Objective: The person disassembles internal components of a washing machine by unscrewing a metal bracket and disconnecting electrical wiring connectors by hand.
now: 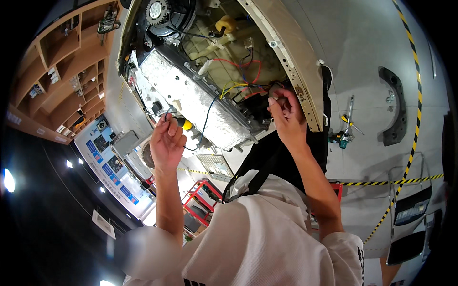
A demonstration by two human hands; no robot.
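Observation:
My left hand (167,142) is closed, its thumb and fingers pinching a thin black wire (166,113). A dark cable (206,121) curves from the bundle of coloured wires down toward this hand. My right hand (287,119) is closed too, fingertips pressed together by the dark wires at the inner edge of the beige frame (312,102); what they hold is too small to make out. Between my hands lies a long silver metal case (179,88). Yellow wires (231,89) and a red wire (261,71) run across its far right side.
Past the case sits a round black part with a grey motor (156,12). On the floor to the right lie a green-and-black tool (343,139) and a curved dark part (395,107). Wooden shelves (57,62) stand at the left, a red cart (199,200) near my body.

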